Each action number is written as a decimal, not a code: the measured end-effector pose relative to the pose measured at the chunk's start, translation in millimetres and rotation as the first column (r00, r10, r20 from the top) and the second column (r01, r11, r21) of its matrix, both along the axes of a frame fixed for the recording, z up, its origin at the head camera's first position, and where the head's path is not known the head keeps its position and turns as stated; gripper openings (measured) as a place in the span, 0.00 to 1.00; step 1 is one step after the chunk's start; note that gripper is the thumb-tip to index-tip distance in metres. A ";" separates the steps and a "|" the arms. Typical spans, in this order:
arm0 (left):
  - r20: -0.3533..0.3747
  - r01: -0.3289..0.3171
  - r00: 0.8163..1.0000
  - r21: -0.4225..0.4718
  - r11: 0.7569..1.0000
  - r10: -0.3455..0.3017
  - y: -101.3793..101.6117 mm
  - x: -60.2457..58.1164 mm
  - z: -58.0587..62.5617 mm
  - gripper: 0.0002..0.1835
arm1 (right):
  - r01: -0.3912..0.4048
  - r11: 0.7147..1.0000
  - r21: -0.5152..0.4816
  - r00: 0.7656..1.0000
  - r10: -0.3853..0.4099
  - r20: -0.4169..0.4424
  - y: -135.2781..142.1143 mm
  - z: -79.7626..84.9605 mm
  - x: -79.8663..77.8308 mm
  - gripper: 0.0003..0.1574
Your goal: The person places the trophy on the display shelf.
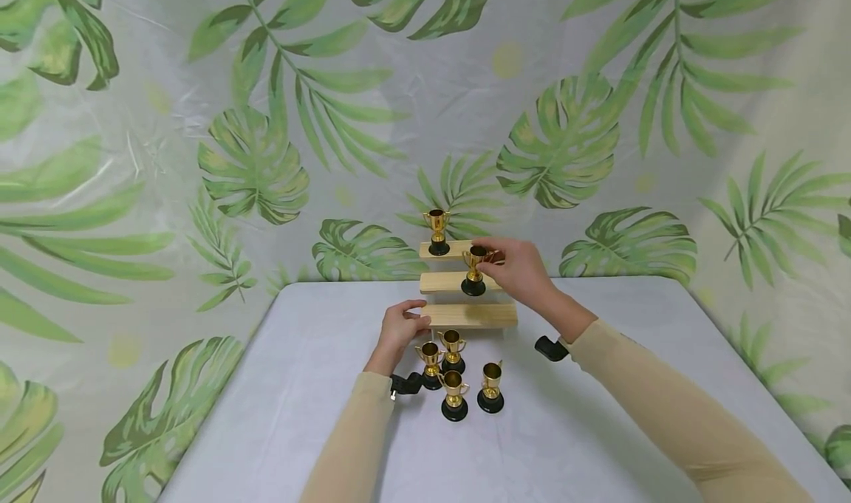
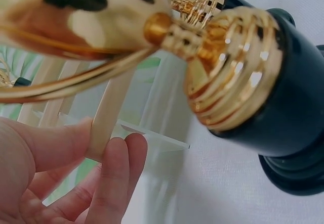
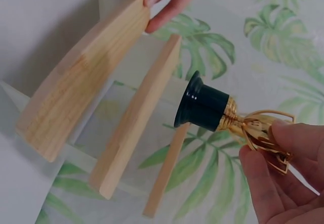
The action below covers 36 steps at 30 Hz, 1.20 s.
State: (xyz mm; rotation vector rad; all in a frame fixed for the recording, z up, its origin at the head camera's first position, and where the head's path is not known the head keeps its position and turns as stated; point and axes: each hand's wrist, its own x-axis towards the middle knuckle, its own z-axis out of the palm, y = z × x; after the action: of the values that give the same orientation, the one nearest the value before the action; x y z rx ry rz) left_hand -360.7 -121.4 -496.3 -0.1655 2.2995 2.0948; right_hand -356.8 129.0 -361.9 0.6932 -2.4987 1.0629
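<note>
My right hand pinches a small gold trophy cup by its bowl and handle, thumb on one side and fingers on the other. In the head view its black base overlaps the middle wooden step of a three-step stand. My left hand grips the left end of the lowest wooden step between thumb and fingers, as the left wrist view also shows. Another gold trophy cup stands upright on the left part of the top step.
In front of the stand, several more trophies stand upright on the white-covered table, including a front one and one to the right. Clear side supports carry the steps. A leaf-patterned curtain hangs close behind.
</note>
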 end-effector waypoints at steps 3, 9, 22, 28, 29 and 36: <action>0.000 0.005 1.000 -0.001 1.000 -0.005 0.0 0.0 0.0 0.24 | 0.003 1.000 0.007 1.000 -0.003 -0.011 0.2 0.4 -5.7 0.28; -0.004 0.006 1.000 -0.003 1.000 -0.006 -0.1 -1.0 0.5 0.24 | 0.004 1.000 -0.001 1.000 -0.004 -0.015 -0.4 3.2 -14.8 0.26; -0.003 0.011 1.000 0.005 1.000 -0.011 -2.6 -0.9 -0.8 0.24 | 0.044 0.999 0.032 0.999 -0.044 -0.004 -4.2 22.6 -40.3 0.28; -0.007 0.012 1.000 0.000 1.000 -0.012 -3.5 -2.1 -1.7 0.24 | 0.065 0.997 0.033 0.997 -0.066 0.032 -4.1 29.5 -55.5 0.27; -0.005 0.012 1.000 -0.001 1.000 -0.012 -3.4 -2.3 -1.9 0.23 | 0.069 0.997 0.032 0.997 -0.070 0.038 -3.7 30.8 -57.7 0.27; -0.008 0.007 1.000 -0.016 1.000 -0.008 -3.6 -1.3 -0.6 0.23 | 0.086 0.995 0.042 0.995 -0.088 0.053 -0.9 38.7 -71.8 0.27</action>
State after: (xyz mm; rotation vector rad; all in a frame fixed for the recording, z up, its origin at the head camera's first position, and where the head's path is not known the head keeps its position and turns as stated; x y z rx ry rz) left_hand -362.1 -124.9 -496.9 -0.1491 2.3179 2.0780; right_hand -428.6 128.1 -323.2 0.5677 -2.5773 1.0177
